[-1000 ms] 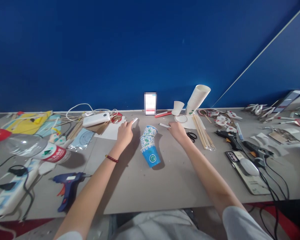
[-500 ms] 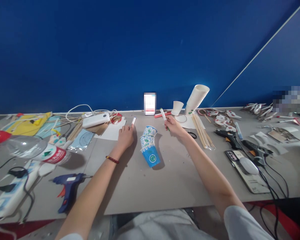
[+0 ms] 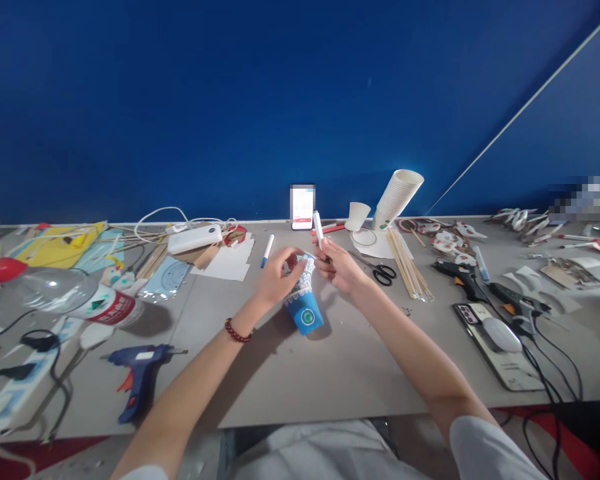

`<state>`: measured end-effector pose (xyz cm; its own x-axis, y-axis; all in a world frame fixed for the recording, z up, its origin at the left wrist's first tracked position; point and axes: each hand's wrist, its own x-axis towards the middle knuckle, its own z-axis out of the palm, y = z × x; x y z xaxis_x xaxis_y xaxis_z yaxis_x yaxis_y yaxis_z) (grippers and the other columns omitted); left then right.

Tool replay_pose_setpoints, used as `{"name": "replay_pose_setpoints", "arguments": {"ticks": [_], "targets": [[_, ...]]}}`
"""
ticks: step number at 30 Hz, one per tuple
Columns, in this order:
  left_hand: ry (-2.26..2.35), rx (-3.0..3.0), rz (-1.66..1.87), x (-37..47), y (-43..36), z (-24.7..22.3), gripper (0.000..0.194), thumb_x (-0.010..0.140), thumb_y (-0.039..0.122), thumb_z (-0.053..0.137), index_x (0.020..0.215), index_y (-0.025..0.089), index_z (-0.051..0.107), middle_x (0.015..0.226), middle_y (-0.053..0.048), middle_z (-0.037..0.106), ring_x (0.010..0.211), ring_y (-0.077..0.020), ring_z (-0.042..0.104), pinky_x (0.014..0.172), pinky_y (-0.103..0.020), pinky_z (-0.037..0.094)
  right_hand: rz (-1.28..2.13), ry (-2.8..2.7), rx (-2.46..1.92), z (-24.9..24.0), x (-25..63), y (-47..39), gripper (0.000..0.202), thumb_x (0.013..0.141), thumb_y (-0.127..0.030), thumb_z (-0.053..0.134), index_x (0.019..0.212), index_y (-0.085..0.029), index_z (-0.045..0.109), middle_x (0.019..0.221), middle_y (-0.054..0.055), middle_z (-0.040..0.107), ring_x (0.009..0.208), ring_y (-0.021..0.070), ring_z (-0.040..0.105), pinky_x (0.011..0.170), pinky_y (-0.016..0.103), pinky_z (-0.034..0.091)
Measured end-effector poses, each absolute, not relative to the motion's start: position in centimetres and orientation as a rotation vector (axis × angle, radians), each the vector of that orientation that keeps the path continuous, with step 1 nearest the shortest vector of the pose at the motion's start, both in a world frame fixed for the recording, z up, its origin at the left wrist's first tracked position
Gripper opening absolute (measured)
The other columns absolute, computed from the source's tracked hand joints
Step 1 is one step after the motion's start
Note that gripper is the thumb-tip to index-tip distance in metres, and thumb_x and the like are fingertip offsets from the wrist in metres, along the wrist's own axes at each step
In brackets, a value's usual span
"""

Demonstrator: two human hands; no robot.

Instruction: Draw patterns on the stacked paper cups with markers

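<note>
A short row of nested, patterned paper cups (image 3: 306,312) lies tilted on the table, its blue end with a green round mark towards me. My left hand (image 3: 279,275) is at the far, white-patterned end, fingers curved and thumb apart; whether it presses on the cups I cannot tell. In my right hand (image 3: 337,265) is a white marker (image 3: 319,227), held upright just right of the cups. The marker's lower end is hidden by the fingers. A blue-and-white marker (image 3: 267,251) lies on the table beyond my left hand.
Black-handled scissors (image 3: 383,273) and wooden sticks (image 3: 409,267) lie right of my right hand. Behind stand a phone (image 3: 302,207), a white cup (image 3: 357,216) and a tall cup stack (image 3: 399,199). A blue glue gun (image 3: 143,377) and a plastic bottle (image 3: 75,297) are left.
My left hand has let go of the blue-and-white marker and moved right to the cups. My right hand has come left and nearer the cups with the white marker, uncovering the scissors.
</note>
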<state>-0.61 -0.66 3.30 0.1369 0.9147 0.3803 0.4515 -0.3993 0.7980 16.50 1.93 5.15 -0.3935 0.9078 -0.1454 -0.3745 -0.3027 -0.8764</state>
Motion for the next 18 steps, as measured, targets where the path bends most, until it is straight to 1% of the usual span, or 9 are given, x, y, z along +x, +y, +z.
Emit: {"name": "replay_pose_setpoints", "arguments": {"ticks": [2, 4, 7, 10, 12, 13, 16, 18], "targets": [[1.258, 1.889, 1.209, 0.4, -1.3, 3.5, 0.016, 0.085, 0.035, 0.063, 0.093, 0.021, 0.064, 0.077, 0.000, 0.061, 0.069, -0.0146, 0.054, 0.063, -0.027, 0.042, 1.817, -0.982, -0.842, 5.3, 16.2, 1.6, 0.028, 0.084, -0.051, 0.062, 0.093, -0.025, 0.056, 0.063, -0.009, 0.034, 0.043, 0.0060, 0.013, 0.039, 0.022, 0.013], [1.262, 1.861, 1.199, 0.9, -1.6, 3.5, 0.017, 0.082, 0.035, 0.066, 0.093, 0.021, 0.064, 0.074, 0.000, 0.060, 0.067, -0.0146, 0.054, 0.062, -0.028, 0.041, 1.799, -0.989, -0.819, 5.5, 16.1, 1.4, 0.027, 0.083, -0.050, 0.062, 0.095, -0.026, 0.056, 0.064, -0.009, 0.036, 0.042, 0.0059, 0.018, 0.039, 0.022, 0.017], [1.311, 1.824, 1.175, 1.0, -1.7, 3.4, 0.023, 0.079, 0.038, 0.069, 0.093, 0.022, 0.063, 0.073, 0.001, 0.059, 0.066, -0.0146, 0.053, 0.060, -0.028, 0.041, 1.769, -1.010, -0.751, 5.6, 15.9, 1.2, 0.027, 0.083, -0.049, 0.062, 0.099, -0.028, 0.055, 0.069, -0.007, 0.048, 0.046, 0.0083, 0.036, 0.043, 0.022, 0.029], [1.317, 1.763, 1.223, 0.9, -1.6, 3.3, 0.038, 0.074, 0.038, 0.074, 0.104, 0.022, 0.057, 0.075, 0.002, 0.058, 0.065, -0.0137, 0.054, 0.060, -0.028, 0.043, 1.714, -1.018, -0.715, 5.5, 15.6, 1.1, 0.027, 0.084, -0.047, 0.061, 0.100, -0.027, 0.054, 0.077, -0.004, 0.058, 0.060, 0.0117, 0.052, 0.053, 0.024, 0.042], [1.296, 1.703, 1.265, 1.0, -1.6, 3.1, 0.052, 0.070, 0.038, 0.078, 0.112, 0.023, 0.051, 0.076, 0.003, 0.058, 0.064, -0.0126, 0.053, 0.061, -0.027, 0.044, 1.682, -1.015, -0.701, 5.5, 15.4, 0.9, 0.025, 0.085, -0.046, 0.060, 0.100, -0.027, 0.052, 0.083, -0.002, 0.062, 0.066, 0.0128, 0.055, 0.060, 0.026, 0.046], [1.270, 1.669, 1.281, 1.1, -1.5, 3.0, 0.056, 0.069, 0.038, 0.080, 0.114, 0.023, 0.049, 0.076, 0.003, 0.059, 0.063, -0.0121, 0.052, 0.060, -0.027, 0.043, 1.675, -1.014, -0.696, 5.4, 15.3, 0.8, 0.024, 0.085, -0.045, 0.060, 0.100, -0.028, 0.052, 0.086, -0.002, 0.063, 0.068, 0.0130, 0.056, 0.061, 0.026, 0.047], [1.158, 1.520, 1.310, 1.5, -1.4, 2.6, 0.058, 0.068, 0.034, 0.081, 0.115, 0.023, 0.048, 0.075, 0.004, 0.060, 0.063, -0.0112, 0.053, 0.061, -0.026, 0.043, 1.693, -0.993, -0.671, 5.2, 15.0, 0.7, 0.023, 0.087, -0.045, 0.060, 0.100, -0.028, 0.052, 0.090, -0.002, 0.066, 0.069, 0.0134, 0.058, 0.061, 0.027, 0.049], [1.092, 1.420, 1.301, 1.7, -1.4, 2.4, 0.055, 0.069, 0.032, 0.080, 0.114, 0.022, 0.049, 0.077, 0.002, 0.061, 0.066, -0.0122, 0.056, 0.064, -0.027, 0.045, 1.708, -0.973, -0.629, 5.2, 14.8, 0.6, 0.024, 0.086, -0.045, 0.062, 0.099, -0.028, 0.052, 0.091, -0.001, 0.068, 0.074, 0.0150, 0.062, 0.064, 0.029, 0.051]]}}
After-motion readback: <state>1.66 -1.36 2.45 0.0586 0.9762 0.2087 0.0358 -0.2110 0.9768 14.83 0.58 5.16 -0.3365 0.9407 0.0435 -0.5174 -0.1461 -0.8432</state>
